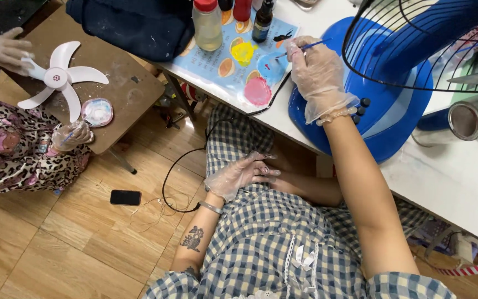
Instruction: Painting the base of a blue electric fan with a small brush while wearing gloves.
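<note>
Right hand, clear glove, fingers pinched shut on a thin blue paintbrush, tip over the blue paint blob on the palette sheet on the white tabletop. Blue fan base just right of the hand. Left hand, gloved, loosely open, holding nothing, resting on the checked lap. Far left: another person's gloved hands at a white fan blade on a brown table

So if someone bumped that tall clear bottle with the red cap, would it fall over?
Probably fairly easily: the bottle stands tall and narrow on the paint-smeared sheet. It looks like light plastic, mostly full, so somewhat steadier. Being round, it would likely roll once down.
</note>
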